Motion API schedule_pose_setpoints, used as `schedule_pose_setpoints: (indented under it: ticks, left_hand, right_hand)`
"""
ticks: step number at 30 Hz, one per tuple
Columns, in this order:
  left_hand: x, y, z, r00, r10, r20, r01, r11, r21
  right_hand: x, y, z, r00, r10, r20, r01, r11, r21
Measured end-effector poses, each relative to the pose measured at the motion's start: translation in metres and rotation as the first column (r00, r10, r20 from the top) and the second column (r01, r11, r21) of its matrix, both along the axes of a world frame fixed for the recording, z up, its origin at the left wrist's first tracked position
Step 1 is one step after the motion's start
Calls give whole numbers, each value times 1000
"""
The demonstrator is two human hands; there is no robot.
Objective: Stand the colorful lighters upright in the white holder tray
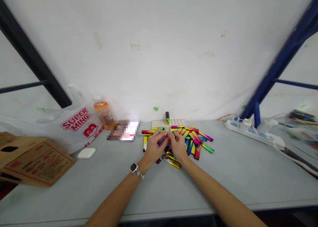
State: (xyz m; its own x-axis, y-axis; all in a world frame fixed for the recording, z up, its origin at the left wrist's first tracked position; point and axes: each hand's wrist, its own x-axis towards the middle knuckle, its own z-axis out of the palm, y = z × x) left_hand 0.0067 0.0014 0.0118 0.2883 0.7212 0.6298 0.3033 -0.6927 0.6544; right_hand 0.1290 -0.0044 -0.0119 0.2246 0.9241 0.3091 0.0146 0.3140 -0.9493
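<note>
Shiny lighters (194,139) in metallic red, gold, green, blue and magenta lie in a loose pile around my hands. My left hand (156,144), with a watch (134,169) on its wrist, is closed with its fingertips pinched together over the pile. Facing it, my right hand (177,144) is closed too, and the fingertips of both nearly meet. A little magenta shows between them, but the fingers hide what they hold. Behind the pile, a white gridded tray (159,123) lies against the wall, with one green and black lighter (167,118) upright at it.
On the left are a cardboard box (41,160), a plastic bag (77,127), a bottle of orange drink (104,114), a small white case (86,153) and a blurred-out phone-like screen (129,131). A white power strip (255,132) with cables lies on the right, beside a blue post (278,61).
</note>
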Motion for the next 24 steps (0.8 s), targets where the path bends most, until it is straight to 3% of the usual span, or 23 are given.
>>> schedule_pose_setpoints:
  ticks: [4, 11, 24]
  left_hand:
    - [2, 2, -3, 997, 29, 66, -26, 999, -40]
    - [6, 0, -2, 997, 14, 75, -9, 998, -57]
    - [6, 1, -8, 991, -24, 132, 41, 991, -130]
  right_hand:
    - [-8, -3, 5, 996, 63, -61, -63, 998, 10]
    - [-11, 4, 2, 998, -54, -39, 55, 998, 24]
    - [-12, 0, 3, 995, -101, -21, 103, 993, 55]
